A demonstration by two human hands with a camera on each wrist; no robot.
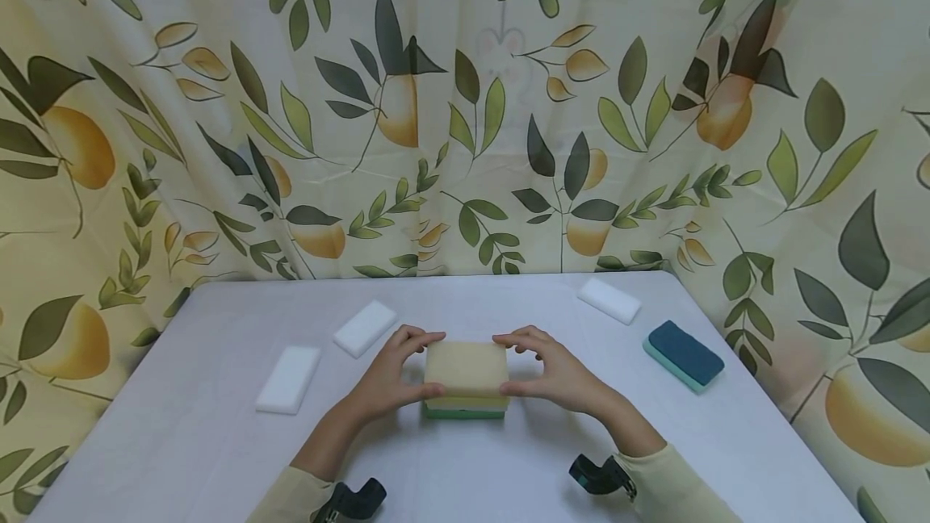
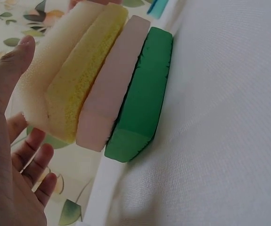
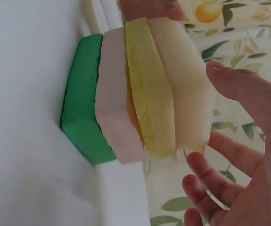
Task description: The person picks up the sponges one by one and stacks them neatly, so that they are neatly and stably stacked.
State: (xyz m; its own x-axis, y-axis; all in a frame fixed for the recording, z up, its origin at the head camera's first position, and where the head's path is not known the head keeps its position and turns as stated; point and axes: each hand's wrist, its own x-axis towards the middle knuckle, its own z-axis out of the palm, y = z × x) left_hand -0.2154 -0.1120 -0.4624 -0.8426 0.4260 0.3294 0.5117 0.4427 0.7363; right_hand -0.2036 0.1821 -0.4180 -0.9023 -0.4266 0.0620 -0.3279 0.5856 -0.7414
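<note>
A cream sponge point(image 1: 467, 366) tops a stack in the middle of the table. Beneath it lie a yellow sponge point(image 2: 86, 77), a pink block point(image 2: 111, 89) and, lowest, a green block point(image 2: 142, 99) on the cloth. My left hand point(image 1: 385, 382) holds the cream sponge at its left end, thumb by the front corner and index finger by the back one. At the opposite end my right hand point(image 1: 555, 374) does likewise with thumb and index finger. In the wrist views the other fingers spread off the stack.
Two white pads, one nearer point(image 1: 288, 380) and one farther point(image 1: 366, 328), lie to the left. Back right is another white pad point(image 1: 609, 300); a dark blue and teal sponge point(image 1: 684, 355) lies at the right. A leaf-patterned curtain point(image 1: 465, 144) hangs behind the white-covered table point(image 1: 189, 450).
</note>
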